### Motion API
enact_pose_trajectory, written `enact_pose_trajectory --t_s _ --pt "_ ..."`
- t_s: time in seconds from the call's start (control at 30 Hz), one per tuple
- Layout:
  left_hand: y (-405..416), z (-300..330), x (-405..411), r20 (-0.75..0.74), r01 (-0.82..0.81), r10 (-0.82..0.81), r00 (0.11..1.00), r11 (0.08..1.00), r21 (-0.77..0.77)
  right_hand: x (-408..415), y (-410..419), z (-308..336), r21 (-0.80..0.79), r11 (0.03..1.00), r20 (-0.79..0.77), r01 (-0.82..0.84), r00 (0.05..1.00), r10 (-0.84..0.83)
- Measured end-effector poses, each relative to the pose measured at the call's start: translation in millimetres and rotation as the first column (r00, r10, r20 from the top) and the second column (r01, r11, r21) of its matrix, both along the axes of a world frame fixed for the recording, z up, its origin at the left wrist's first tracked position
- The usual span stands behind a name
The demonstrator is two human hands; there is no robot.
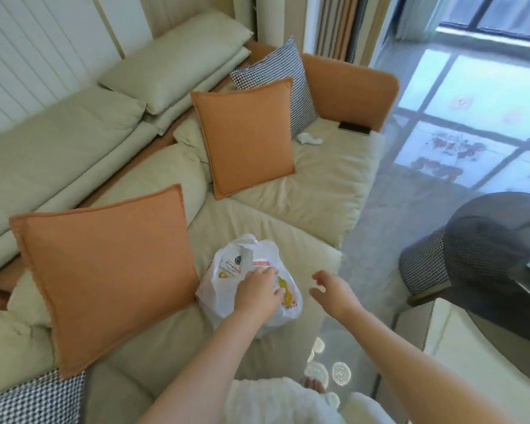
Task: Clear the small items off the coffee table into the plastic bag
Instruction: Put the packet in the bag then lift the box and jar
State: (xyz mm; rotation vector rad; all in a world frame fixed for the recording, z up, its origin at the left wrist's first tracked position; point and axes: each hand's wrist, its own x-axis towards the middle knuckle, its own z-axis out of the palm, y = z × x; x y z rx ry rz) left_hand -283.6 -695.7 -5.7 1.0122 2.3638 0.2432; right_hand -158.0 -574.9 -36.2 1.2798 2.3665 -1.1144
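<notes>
— Orange first: why is the orange cushion [104,283] propped just to the left of the left hand [259,293]?

— It leans on the sofa [303,197] seat, and the plastic bag [224,296] sits against its lower right corner. My guess is the cushion helps keep the bag from slumping that way.

— And the left hand itself?

— It lies on top of the bag with its fingers curled down into the plastic near the mouth. I read that as gripping the film, either to hold the opening or to steady the bag; exactly which fold it pinches I cannot tell.

— How does the bag look?

— Thin, white, half see-through and crumpled. It already bulges: a pale carton with a printed label stands inside at the far left of that hand, and yellow and red packaging shows through the film under the fingers. It would likely sag if let go.

— Further right?

— The right hand [331,290] hovers just beside the bag, apart from it, fingers loosely spread and holding nothing. It seems ready to take the bag's other side.

— And the worktop?

— Only a dark glassy worktop [499,264] edge shows, well off to the right of that hand; what is on it I cannot make out.
</notes>
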Motion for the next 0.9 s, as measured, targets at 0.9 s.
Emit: enact_pose_trajectory --t_s 0.9 --pt "318.7 10.5 189.1 0.132 0.607 -0.592 0.795 0.777 -0.171 262.3 207.2 5.2 0.135 0.802 0.132 0.582 0.792 -0.597"
